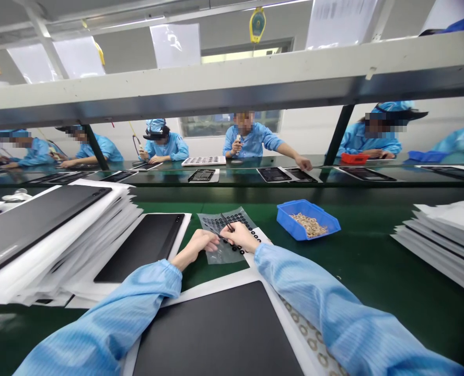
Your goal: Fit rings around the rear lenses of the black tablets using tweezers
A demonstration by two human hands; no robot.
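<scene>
My right hand [240, 236] is shut on slim dark tweezers [226, 223], with their tips over a clear film sheet of small black round pads [224, 235]. My left hand [196, 246] rests at the sheet's left edge, its curled fingers gripping the film. A black panel [140, 248] lies in a white foam tray [179, 230] just left of the sheet. Below my forearms lies another black panel [216, 339] on white foam [232, 284]. A sheet of tan rings [310, 334] sits partly hidden under my right sleeve.
A blue bin [306, 219] of tan rings stands on the green conveyor belt [357, 277] to my right. White-trayed panel stacks [39, 235] [439, 235] flank me. Beyond an overhead shelf rail [232, 83], several co-workers in blue sit at a facing line.
</scene>
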